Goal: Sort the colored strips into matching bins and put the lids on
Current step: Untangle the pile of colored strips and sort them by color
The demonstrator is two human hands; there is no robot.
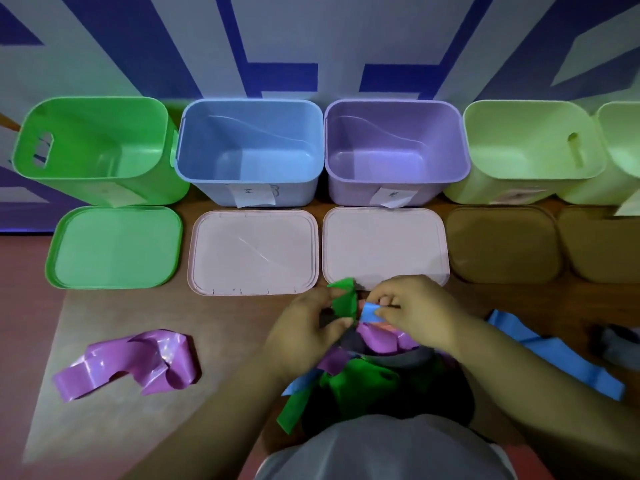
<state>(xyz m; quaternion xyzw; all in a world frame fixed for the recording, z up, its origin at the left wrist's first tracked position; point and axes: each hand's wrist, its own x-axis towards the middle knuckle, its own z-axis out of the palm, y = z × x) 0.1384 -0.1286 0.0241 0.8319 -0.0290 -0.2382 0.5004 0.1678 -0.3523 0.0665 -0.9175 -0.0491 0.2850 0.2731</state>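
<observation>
My left hand (304, 327) pinches a green strip (344, 297) above a tangled pile of green, purple and blue strips (360, 372). My right hand (412, 313) pinches the end of a blue strip (370, 312) beside it. A loose purple strip (135, 362) lies on the table at the left, and another blue strip (561, 355) lies at the right. Green bin (93, 147), blue bin (249, 150) and purple bin (394, 150) stand open in a row at the back. In front of them lie a green lid (114, 247) and two pink lids (252, 251), (384, 244).
Two pale green bins (530, 143), (623, 140) stand at the back right, with two brown lids (502, 244), (602, 247) before them. A blue and white wall rises right behind the bins. Bare table shows at the front left.
</observation>
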